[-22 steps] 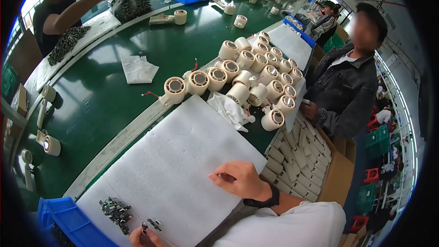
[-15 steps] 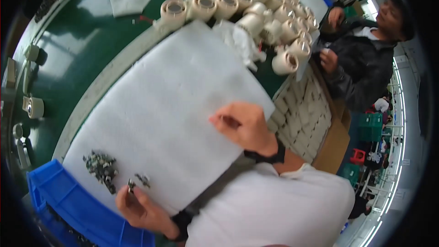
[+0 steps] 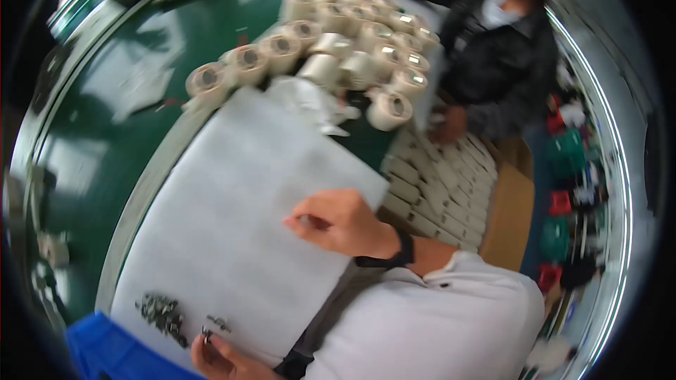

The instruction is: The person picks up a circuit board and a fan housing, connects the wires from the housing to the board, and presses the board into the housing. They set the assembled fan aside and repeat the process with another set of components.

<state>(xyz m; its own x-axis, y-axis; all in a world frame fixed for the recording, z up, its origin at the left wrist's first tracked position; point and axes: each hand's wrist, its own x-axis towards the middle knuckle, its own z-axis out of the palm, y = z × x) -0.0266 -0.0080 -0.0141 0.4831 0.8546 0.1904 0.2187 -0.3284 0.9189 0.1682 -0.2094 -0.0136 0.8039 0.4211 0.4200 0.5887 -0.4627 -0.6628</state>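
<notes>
Between the thumb and a finger of my left hand (image 3: 227, 362) is pinched a small dark metal part (image 3: 206, 333), low over a white foam sheet (image 3: 246, 190). Just beyond it on the sheet lie a few similar loose parts (image 3: 220, 324). A heap of small dark metal parts (image 3: 162, 315) sits to the left of that hand. My right hand (image 3: 345, 222) hovers over the sheet's right side, thumb and fingertips curled together. Whether anything is between those fingertips cannot be made out.
Many cream cylindrical housings (image 3: 250, 63) stand beyond the foam, with a crumpled white bag (image 3: 306, 102) beside them. A blue bin (image 3: 116, 352) is at lower left. At right, a carton (image 3: 508, 211) holds rows of cream pieces. Another person (image 3: 493, 63) reaches across at far right.
The view has shifted, so the foam and housings sit lower and further left. The other person's arm now stretches to the far housings. Both my hands keep their pinched poses.
</notes>
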